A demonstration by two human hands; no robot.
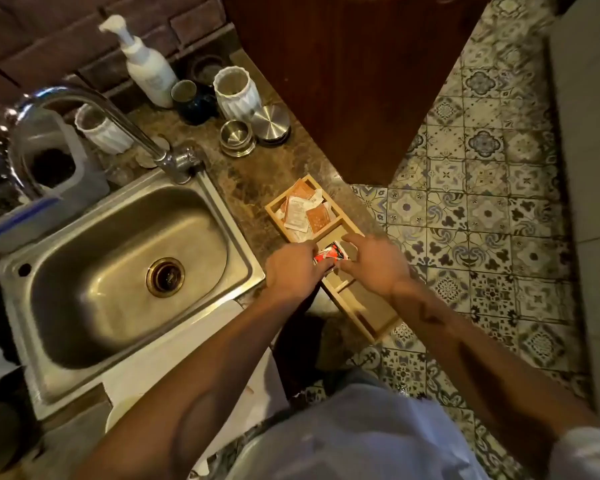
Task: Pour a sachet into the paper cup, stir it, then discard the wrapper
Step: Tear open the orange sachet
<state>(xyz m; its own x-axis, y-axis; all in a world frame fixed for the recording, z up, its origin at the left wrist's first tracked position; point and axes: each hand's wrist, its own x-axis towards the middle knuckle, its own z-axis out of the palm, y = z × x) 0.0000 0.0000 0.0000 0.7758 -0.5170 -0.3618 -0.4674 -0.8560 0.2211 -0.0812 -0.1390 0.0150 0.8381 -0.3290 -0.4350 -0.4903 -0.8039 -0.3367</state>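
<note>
Shirt (354, 441): pale blue, at the near edge, between both forearms.
Left hand (291, 268): over the right end of the counter, fingers curled and pinching the left edge of a red sachet.
Right hand (374, 261): just right of the left hand, thumb and bent fingers on the same sachet's right edge, index finger stretched toward the far side.
Red sachet (330, 257): red with white and black print, held between both hands above the middle compartment of a wooden tray.
Wooden tray (361, 303): long, 3 compartments seen, set diagonally at the counter's right edge; near compartment looks bare.
Sachets in far compartment (305, 213): loose heap of white and orange packets.
Steel sink (125, 271): left of the hands, basin with a round drain.
Tap (94, 123): curved, chrome, at the far rim of the sink.
Pump bottle (146, 64): white, by the far brick wall.
Ribbed white jar (236, 93): right of the pump bottle, beside 2 steel lids.
Paper cup: cannot tell where; a white round shape under the left forearm is too hidden to name.
</note>
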